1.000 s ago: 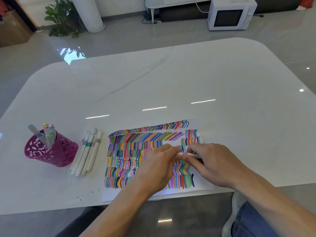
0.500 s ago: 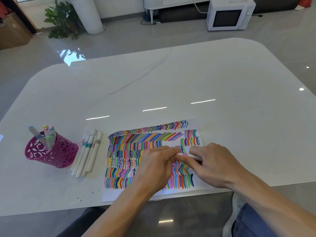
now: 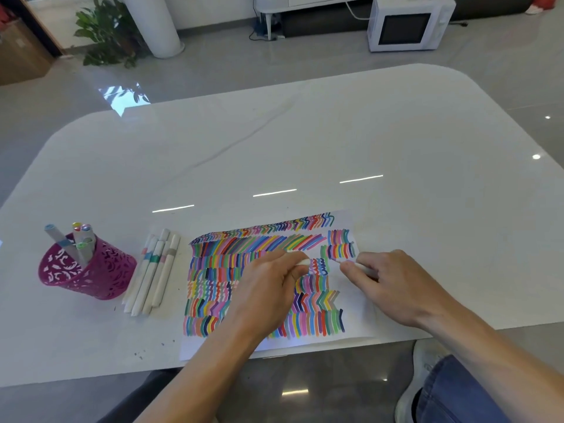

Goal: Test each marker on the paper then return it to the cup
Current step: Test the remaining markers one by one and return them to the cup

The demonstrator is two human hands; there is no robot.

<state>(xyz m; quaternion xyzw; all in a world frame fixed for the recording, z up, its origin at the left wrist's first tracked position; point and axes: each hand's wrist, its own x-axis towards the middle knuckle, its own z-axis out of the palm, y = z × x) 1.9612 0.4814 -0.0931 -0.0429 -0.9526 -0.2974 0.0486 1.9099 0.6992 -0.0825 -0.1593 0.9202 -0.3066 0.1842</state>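
Cap (image 3: 302,262) off, pinched in my left hand (image 3: 268,288); right hand (image 3: 396,285) grips marker (image 3: 361,268), tip over bare paper (image 3: 358,319) between hands. I judge test stroke is due: draw short line there, recap, carry to cup (image 3: 100,270) far left of left hand

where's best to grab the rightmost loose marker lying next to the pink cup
The rightmost marker lies flat, its left side against the neighbouring markers, its right side bare toward the paper. Probably pinch the mid-barrel from above, coming from the paper side and rolling it clear first.
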